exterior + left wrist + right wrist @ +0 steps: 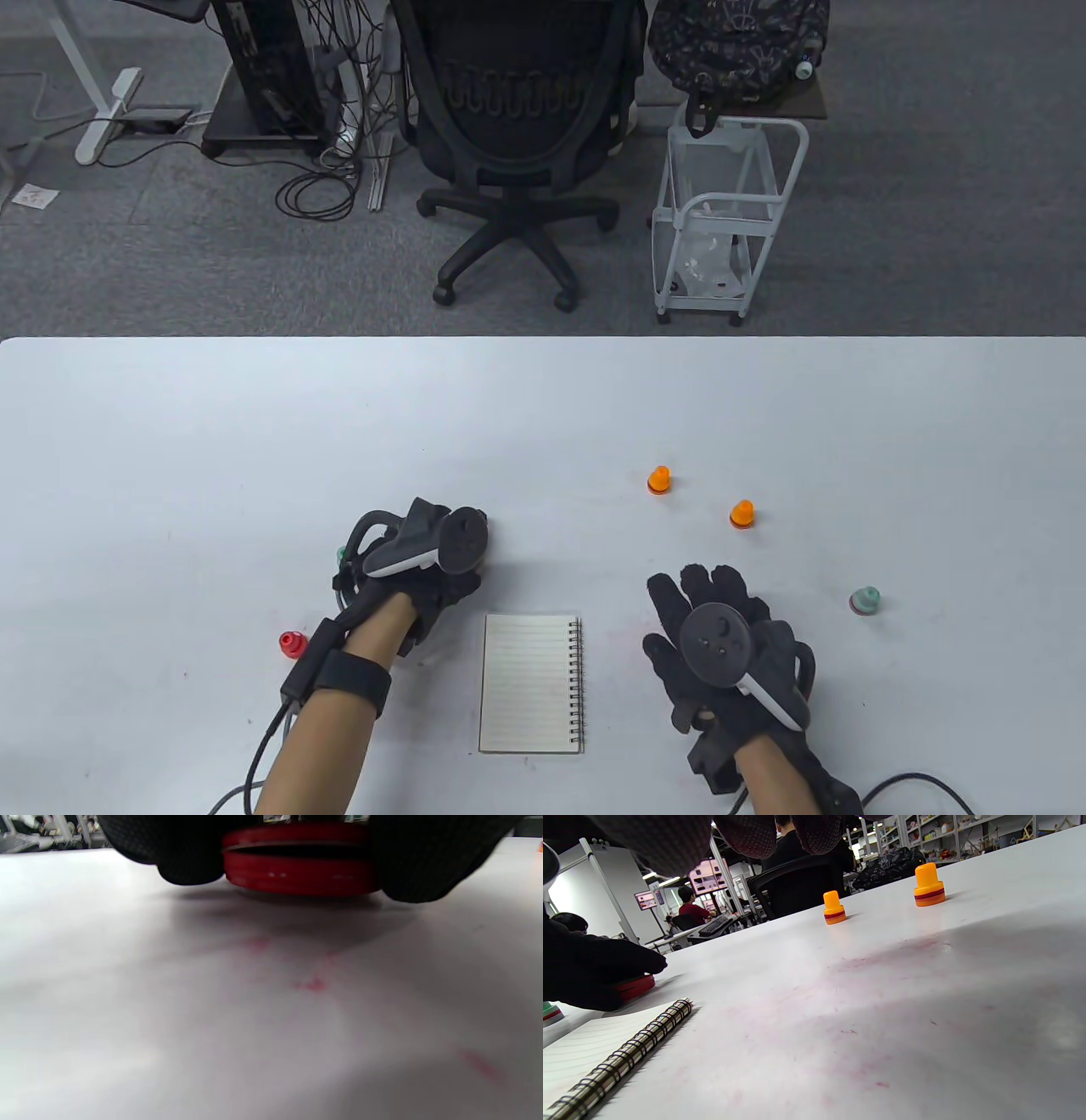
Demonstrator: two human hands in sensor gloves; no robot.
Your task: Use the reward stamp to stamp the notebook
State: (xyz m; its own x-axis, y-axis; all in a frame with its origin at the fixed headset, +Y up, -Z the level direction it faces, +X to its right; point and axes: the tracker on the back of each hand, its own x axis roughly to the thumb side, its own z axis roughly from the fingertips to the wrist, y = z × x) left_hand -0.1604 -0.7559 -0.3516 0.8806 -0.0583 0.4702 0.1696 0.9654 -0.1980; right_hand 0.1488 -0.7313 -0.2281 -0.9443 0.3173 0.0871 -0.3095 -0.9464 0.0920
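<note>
The lined spiral notebook [532, 683] lies open near the front edge between my hands, its coil [628, 1058] on the right side. My left hand [445, 590] is up and left of it. In the left wrist view two fingers [424, 866] pinch a red stamp [297, 866] low over the table; whether it touches the surface I cannot tell. The right wrist view shows the same red stamp [634, 986] under that hand. My right hand [708, 594] rests flat on the table right of the notebook, fingers straight, holding nothing.
Two orange stamps [659, 480] [742, 514] stand beyond my right hand, a green stamp [864, 601] to its right. Another red stamp [291, 643] sits left of my left forearm, and a green one [549, 1014] behind the left hand. Faint red ink marks [314, 984] stain the table.
</note>
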